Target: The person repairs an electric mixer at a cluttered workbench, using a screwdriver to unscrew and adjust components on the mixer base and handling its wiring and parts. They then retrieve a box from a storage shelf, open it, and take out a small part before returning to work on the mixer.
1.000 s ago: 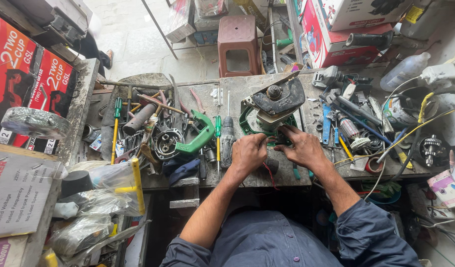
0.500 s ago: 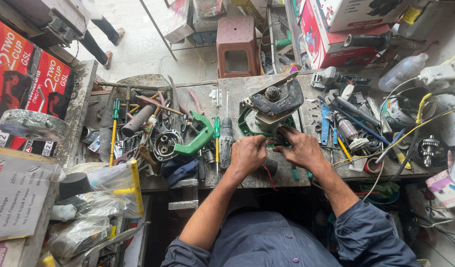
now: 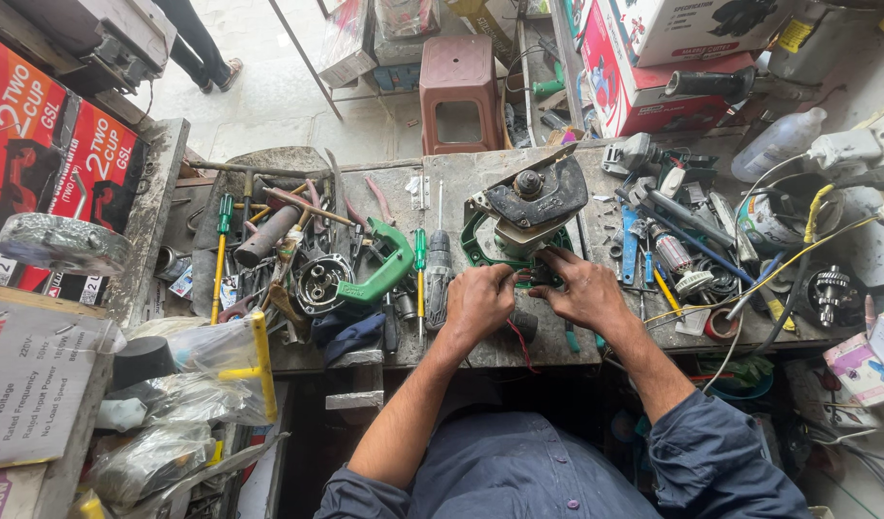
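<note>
A green power tool with a dark round guard point(image 3: 528, 216) lies opened on the grey workbench point(image 3: 461, 183) in front of me. My left hand point(image 3: 478, 303) and my right hand point(image 3: 581, 288) meet at its near side, fingers curled on the wires and small parts there. What the fingertips pinch is hidden. A red wire runs down from under my left hand. A green-handled screwdriver point(image 3: 420, 274) lies just left of my left hand.
A green tool housing point(image 3: 384, 269), a motor part point(image 3: 317, 284), pliers and several screwdrivers crowd the bench's left side. Armatures, cables and a blue tool point(image 3: 629, 240) fill the right. A brown stool point(image 3: 458, 86) stands behind the bench. Boxes line both sides; a person's legs point(image 3: 197, 43) show far left.
Both hands stay at the tool's near side with only slight finger shifts. The person at the far left has walked further along the floor.
</note>
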